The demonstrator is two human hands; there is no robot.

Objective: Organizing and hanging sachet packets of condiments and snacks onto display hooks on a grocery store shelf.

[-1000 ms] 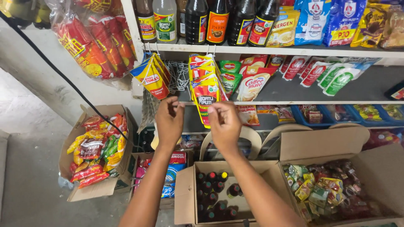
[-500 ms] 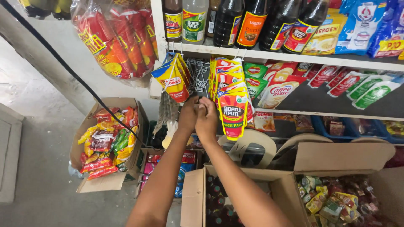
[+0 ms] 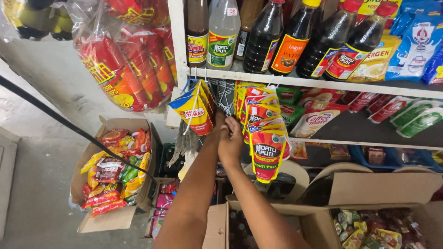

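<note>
Head view, nearest first: what lies under the person's arms?

An open carton (image 3: 217,226) with dark bottle tops inside, and beside it another carton (image 3: 417,216) full of small sachets. Off to the left stands a third box (image 3: 87,184) packed with snack packets.

And the hands?

Both are raised, close together, at a wire rack (image 3: 225,94) that hangs under the shelf edge (image 3: 323,83). The right hand (image 3: 230,140) shows its back, with its fingers bent in toward the rack and their tips hidden. Whether they close on anything cannot be told. The left hand (image 3: 218,121) is mostly covered by the right, so its grip cannot be told either.

Where are the pouches they work among?

A hanging bunch of red and yellow pouches (image 3: 265,147) is just beside the right hand, touching or nearly so. Yellow and blue pouches (image 3: 196,110) hang just beside the left.

Which step does this look like?

Judging by the pose, it is fingertip work at the rack's hooks, between the two bunches. Any further move there calls for a fine pinch, since the packs hang crowded.

And beyond?

Sauce bottles (image 3: 263,37) stand on the shelf above, and a big bag of red chip packs (image 3: 124,69) hangs at upper left
</note>
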